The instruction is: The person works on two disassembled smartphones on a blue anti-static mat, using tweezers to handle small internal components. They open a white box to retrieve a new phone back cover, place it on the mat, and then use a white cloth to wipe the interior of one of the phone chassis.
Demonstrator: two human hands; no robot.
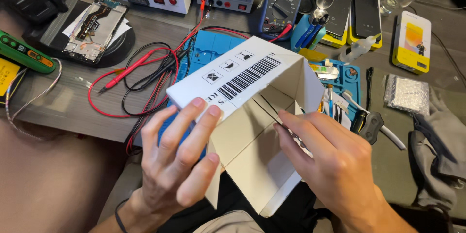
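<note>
Over the near edge of a grey workbench [58, 111], a white cardboard box [252, 116] is held open between both hands, tilted so its inside faces up. The left hand [177, 160] grips the near flap, fingers curled over an outer face that bears a black barcode label [248, 76] and three small square handling symbols. The right hand [335, 160] lies fairly flat with its fingers inside the box, pressing on an inner panel; it clasps nothing. Behind the box lies a blue work mat [211, 46] with red and black test leads [141, 75] coiled beside it. Far right, well apart from the box, sits a slim white and yellow retail package [411, 42], upright in shape and lying flat, and just below it a silvery bubble-wrap pouch [407, 94]. An opened phone [94, 29] rests at far left.
</note>
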